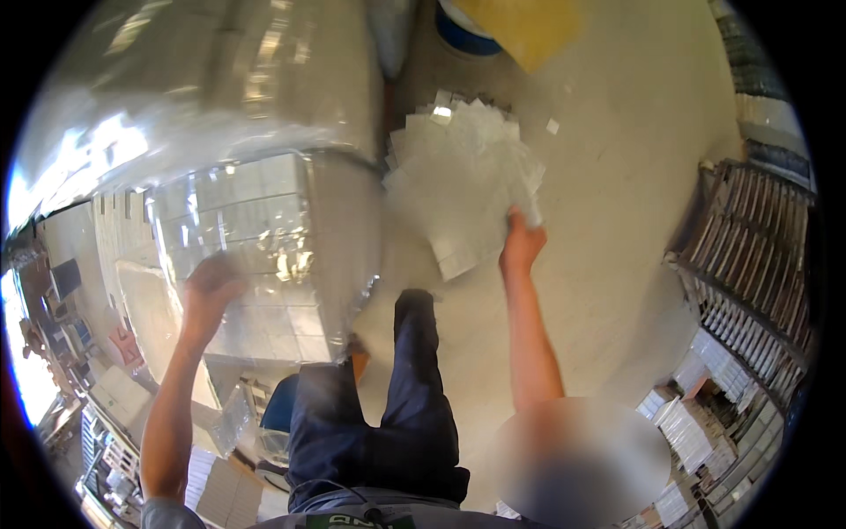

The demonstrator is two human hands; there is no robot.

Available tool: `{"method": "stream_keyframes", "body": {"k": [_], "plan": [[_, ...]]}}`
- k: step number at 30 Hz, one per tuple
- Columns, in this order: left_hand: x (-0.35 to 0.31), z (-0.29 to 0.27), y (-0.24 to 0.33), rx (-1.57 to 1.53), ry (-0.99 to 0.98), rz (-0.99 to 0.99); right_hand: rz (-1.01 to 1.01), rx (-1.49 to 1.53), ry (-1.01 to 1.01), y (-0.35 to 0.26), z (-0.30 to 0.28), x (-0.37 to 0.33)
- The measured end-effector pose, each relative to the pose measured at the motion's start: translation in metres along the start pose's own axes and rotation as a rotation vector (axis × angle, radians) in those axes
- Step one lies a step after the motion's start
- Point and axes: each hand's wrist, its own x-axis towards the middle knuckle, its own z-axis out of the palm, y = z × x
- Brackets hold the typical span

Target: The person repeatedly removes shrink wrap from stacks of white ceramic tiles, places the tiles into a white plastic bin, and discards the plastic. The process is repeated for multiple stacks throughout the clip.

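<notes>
My right hand [524,242] is closed on the lower right edge of a fan of thin, whitish, see-through sheets [467,176]. They look like plastic, though I cannot tell whether they are single sheets or flat bags. To the left stands a stack of pale boxes [256,207] wrapped in shiny clear film. My left hand [211,286] is at its top, thumb apart from the fingers, with nothing visible in it. Slight blur hides whether the fingertips touch the film.
A larger film-wrapped load [203,79] rises behind the boxes. Beyond the sheets are a blue-rimmed round container [467,37] and a yellow piece [529,26]. Slatted wooden pallets [749,264] are stacked on the right. A blurred round patch hides part of the lower right.
</notes>
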Motion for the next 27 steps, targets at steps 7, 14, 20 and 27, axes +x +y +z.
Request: {"method": "stream_keyframes", "body": {"k": [7, 14, 20, 27], "plan": [[0.007, 0.011, -0.011, 0.050, 0.068, 0.276, -0.109, -0.013, -0.102, -0.154, -0.083, -0.206], [-0.030, 0.009, 0.008, 0.193, 0.162, 0.274, -0.351, -0.133, -0.080, -0.290, -0.179, -0.328], [-0.096, 0.026, 0.056, -0.629, -0.615, 0.481, -0.440, -0.237, -0.013, -0.360, -0.245, -0.421], [-0.121, -0.004, -0.014, -1.051, -0.971, 0.289, -0.502, -0.008, -0.232, -0.386, -0.163, -0.420]]}}
